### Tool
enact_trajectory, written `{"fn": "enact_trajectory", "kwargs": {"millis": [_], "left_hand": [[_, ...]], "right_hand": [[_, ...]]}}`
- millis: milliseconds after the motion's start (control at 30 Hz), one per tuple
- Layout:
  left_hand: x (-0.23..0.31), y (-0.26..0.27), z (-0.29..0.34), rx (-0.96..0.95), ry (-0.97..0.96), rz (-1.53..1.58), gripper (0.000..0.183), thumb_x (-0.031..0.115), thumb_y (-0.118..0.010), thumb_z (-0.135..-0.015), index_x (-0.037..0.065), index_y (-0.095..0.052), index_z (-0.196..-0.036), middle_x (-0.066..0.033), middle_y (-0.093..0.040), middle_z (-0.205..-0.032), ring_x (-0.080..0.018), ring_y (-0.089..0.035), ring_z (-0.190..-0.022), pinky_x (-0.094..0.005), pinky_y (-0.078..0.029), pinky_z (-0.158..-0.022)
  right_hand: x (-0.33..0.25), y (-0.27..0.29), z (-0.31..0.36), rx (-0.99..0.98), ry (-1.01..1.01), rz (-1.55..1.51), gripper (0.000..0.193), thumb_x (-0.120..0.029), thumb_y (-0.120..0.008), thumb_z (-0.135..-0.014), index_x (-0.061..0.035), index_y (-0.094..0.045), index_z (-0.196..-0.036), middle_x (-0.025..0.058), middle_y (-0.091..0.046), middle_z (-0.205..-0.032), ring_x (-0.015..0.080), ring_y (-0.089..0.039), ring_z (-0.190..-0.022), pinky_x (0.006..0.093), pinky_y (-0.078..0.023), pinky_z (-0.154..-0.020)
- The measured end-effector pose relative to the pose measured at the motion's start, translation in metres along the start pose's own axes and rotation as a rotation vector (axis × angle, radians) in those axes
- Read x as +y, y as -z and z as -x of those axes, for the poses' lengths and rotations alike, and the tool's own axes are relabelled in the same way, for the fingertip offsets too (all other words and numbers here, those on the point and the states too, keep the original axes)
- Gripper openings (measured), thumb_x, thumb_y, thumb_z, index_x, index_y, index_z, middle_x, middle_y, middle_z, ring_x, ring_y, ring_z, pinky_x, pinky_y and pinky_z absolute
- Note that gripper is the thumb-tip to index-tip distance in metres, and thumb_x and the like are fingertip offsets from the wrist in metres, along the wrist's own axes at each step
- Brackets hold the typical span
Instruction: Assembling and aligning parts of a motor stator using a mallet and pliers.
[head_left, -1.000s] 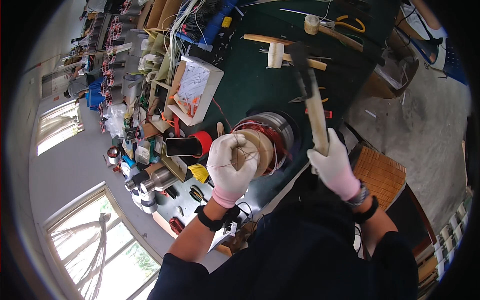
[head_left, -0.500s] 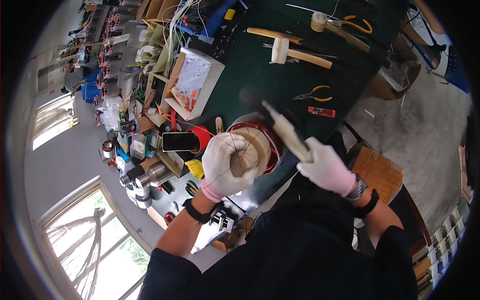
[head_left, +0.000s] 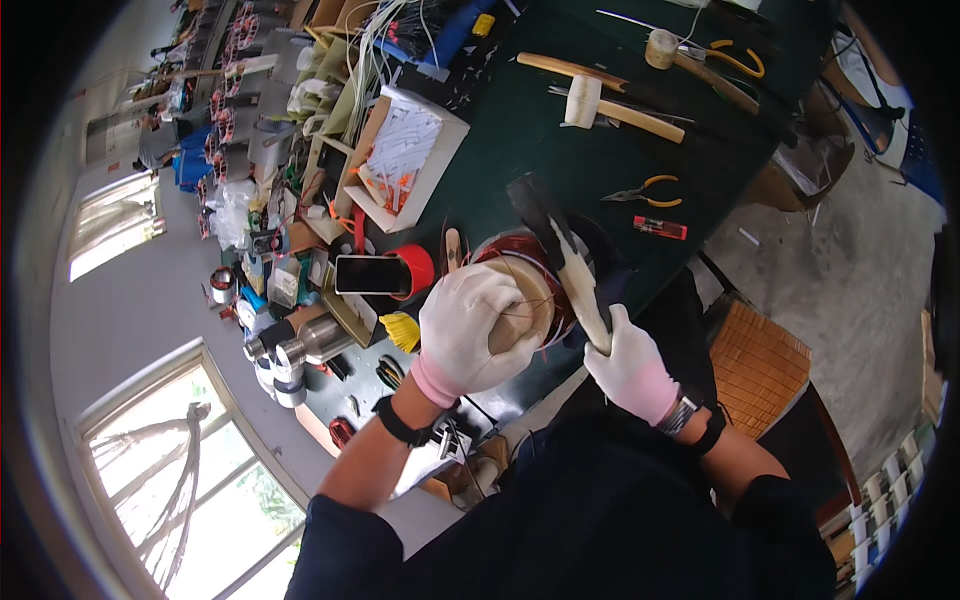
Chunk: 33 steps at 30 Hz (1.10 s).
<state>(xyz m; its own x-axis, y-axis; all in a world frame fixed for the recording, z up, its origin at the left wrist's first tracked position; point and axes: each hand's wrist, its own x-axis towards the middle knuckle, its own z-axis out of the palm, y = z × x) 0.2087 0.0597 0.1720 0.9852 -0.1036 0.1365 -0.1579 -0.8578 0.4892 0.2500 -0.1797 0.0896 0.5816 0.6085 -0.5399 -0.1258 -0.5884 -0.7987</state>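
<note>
My right hand (head_left: 632, 372) is closed on a hammer (head_left: 578, 285), my left hand (head_left: 462, 335) around a wooden block (head_left: 513, 322).
The left curves partway about the block, which sits against the red wire coil (head_left: 512, 244) on the counter (head_left: 700, 150).

I am in a workshop, as shown by the mallets (head_left: 583, 102) toward the far edge of my green surface (head_left: 590, 165), the pliers (head_left: 638, 193) near its right edge and loose wires (head_left: 378, 45) toward its left.
</note>
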Motion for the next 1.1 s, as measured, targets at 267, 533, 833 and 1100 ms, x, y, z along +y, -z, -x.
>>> {"fn": "enact_trajectory", "kwargs": {"millis": [267,533,833,1100], "left_hand": [[0.034,-0.024,0.01,0.267,0.362,-0.058,0.047,0.009,-0.086,-0.066,0.007,-0.065,-0.109,-0.0112,-0.07,-0.109,-0.0356,-0.066,-0.104,-0.0456,-0.052,-0.096],[0.015,0.004,0.007,-0.054,-0.027,0.045,0.053,0.012,-0.086,-0.065,0.005,-0.066,-0.114,-0.0147,-0.069,-0.118,-0.0378,-0.067,-0.109,-0.0477,-0.053,-0.096],[0.04,-0.03,0.017,0.242,0.287,-0.048,0.038,0.001,-0.077,-0.069,0.004,-0.069,-0.106,-0.0119,-0.072,-0.108,-0.033,-0.069,-0.102,-0.043,-0.053,-0.095],[0.052,0.0,0.023,-0.018,0.353,0.033,0.077,0.018,-0.09,-0.068,-0.001,-0.059,-0.135,-0.0181,-0.059,-0.139,-0.0413,-0.057,-0.128,-0.0491,-0.044,-0.112]], "right_hand": [[0.019,-0.001,0.0,-0.046,0.001,-0.224,0.033,-0.014,-0.072,-0.09,0.0021,-0.049,-0.108,0.0261,-0.066,-0.074,0.041,-0.074,-0.074,0.0454,-0.055,-0.062],[0.017,0.014,0.001,0.081,-0.176,-0.795,0.035,-0.014,-0.074,-0.087,0.0021,-0.048,-0.103,0.0241,-0.058,-0.069,0.0339,-0.07,-0.064,0.0448,-0.052,-0.058],[0.001,0.014,0.011,0.077,-0.2,-0.679,0.035,-0.016,-0.074,-0.09,0.0024,-0.05,-0.108,0.0274,-0.066,-0.077,0.0419,-0.073,-0.07,0.0429,-0.055,-0.061],[0.022,0.015,0.009,0.07,-0.091,-0.467,0.03,-0.013,-0.072,-0.091,0.0032,-0.055,-0.111,0.0212,-0.067,-0.074,0.0365,-0.074,-0.071,0.0457,-0.056,-0.065]]}}
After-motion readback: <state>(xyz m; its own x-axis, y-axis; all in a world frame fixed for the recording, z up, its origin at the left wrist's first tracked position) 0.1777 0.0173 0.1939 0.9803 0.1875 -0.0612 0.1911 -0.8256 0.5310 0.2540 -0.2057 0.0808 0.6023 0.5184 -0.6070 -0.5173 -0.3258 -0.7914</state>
